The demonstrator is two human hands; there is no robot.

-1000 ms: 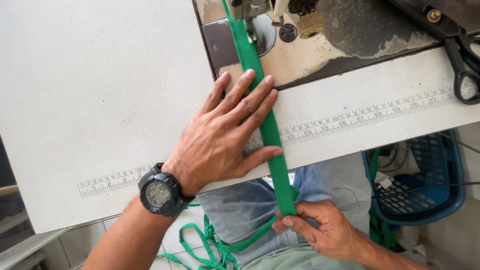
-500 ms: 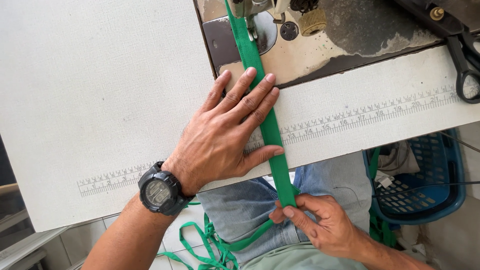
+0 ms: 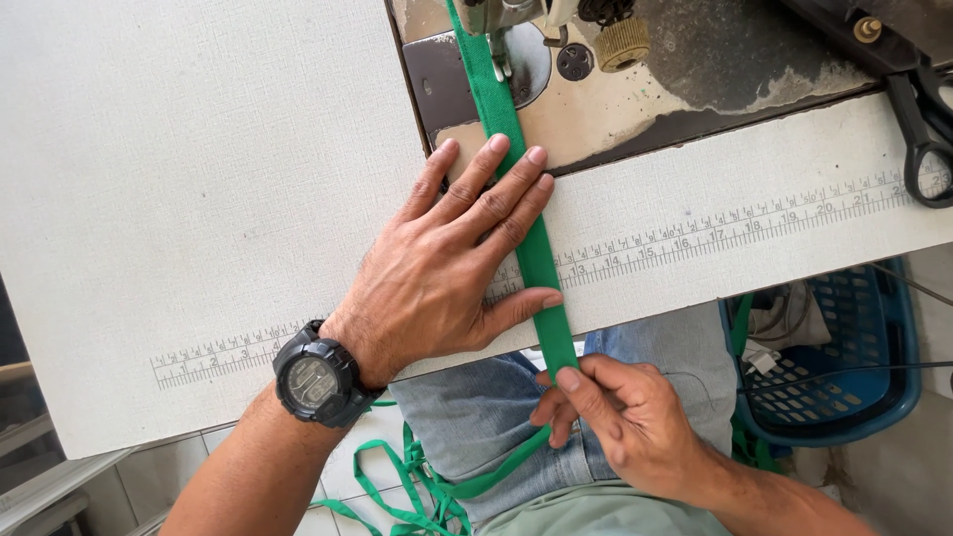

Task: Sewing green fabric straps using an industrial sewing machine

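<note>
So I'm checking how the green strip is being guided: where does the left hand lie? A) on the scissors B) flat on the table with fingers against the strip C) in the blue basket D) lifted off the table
B: the left hand lies flat on the white table, fingertips against the green strip near the sewing machine.

A green strap (image 3: pixel 516 189) is laid from the sewing machine (image 3: pixel 615 60) at top centre down over the edge of the white surface (image 3: pixel 199 149). The left hand (image 3: pixel 447 268) is pressed flat, fingers spread, against the strap. The strap is pinched by the right hand (image 3: pixel 620 417) below the edge, over the lap. Scissors (image 3: pixel 923 129) are seen at upper right, a blue basket (image 3: pixel 844 357) at lower right.
</note>
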